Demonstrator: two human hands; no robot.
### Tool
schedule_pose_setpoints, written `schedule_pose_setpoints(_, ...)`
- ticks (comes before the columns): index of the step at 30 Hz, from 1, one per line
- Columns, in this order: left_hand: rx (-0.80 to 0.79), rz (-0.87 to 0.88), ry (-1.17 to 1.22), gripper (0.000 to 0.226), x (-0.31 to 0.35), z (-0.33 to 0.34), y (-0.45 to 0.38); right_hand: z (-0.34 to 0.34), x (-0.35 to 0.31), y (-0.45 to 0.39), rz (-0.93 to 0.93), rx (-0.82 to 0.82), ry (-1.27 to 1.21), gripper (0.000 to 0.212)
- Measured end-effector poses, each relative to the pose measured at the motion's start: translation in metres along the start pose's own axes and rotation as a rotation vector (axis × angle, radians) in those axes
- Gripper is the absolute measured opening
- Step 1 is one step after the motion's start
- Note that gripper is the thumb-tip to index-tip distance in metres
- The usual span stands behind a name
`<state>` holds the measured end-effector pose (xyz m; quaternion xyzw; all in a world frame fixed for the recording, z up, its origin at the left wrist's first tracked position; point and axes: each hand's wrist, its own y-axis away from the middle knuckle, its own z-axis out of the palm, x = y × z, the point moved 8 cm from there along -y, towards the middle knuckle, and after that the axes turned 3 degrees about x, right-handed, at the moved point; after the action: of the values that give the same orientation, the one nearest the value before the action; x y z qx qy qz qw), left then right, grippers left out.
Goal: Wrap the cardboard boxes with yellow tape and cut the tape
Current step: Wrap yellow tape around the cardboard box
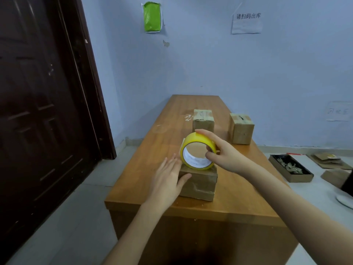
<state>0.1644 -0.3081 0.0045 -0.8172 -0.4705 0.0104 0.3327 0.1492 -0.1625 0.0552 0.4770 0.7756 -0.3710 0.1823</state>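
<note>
A small cardboard box stands near the front of the wooden table. On its top a roll of yellow tape stands on edge, its hole facing me. My right hand grips the roll, fingers over its rim and thumb inside the core. My left hand lies flat against the box's left side, fingers straight and thumb on its front face. Two more taped cardboard boxes stand farther back, one in the middle and one at the right edge.
A dark wooden door fills the left. On the floor to the right lie a shallow tray of scraps and flattened cardboard. A scrap of clear tape lies on the table near the middle box.
</note>
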Motion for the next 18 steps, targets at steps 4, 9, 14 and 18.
schedule_pose_setpoints(4,0.038,0.051,-0.046,0.056,-0.002,0.005,0.004,-0.012,-0.009,-0.013,-0.006,-0.245,0.236,0.071)
schedule_pose_setpoints(9,0.032,0.103,-0.045,0.054,0.005,0.008,0.002,-0.045,0.003,0.004,0.060,-0.294,0.293,0.072)
schedule_pose_setpoints(14,0.040,0.187,-0.140,0.058,0.015,0.005,-0.007,-0.040,0.001,0.003,0.065,-0.256,0.400,0.070)
schedule_pose_setpoints(18,0.031,0.225,-0.155,0.068,0.023,0.009,-0.001,-0.037,0.002,0.000,0.047,-0.235,0.426,0.067)
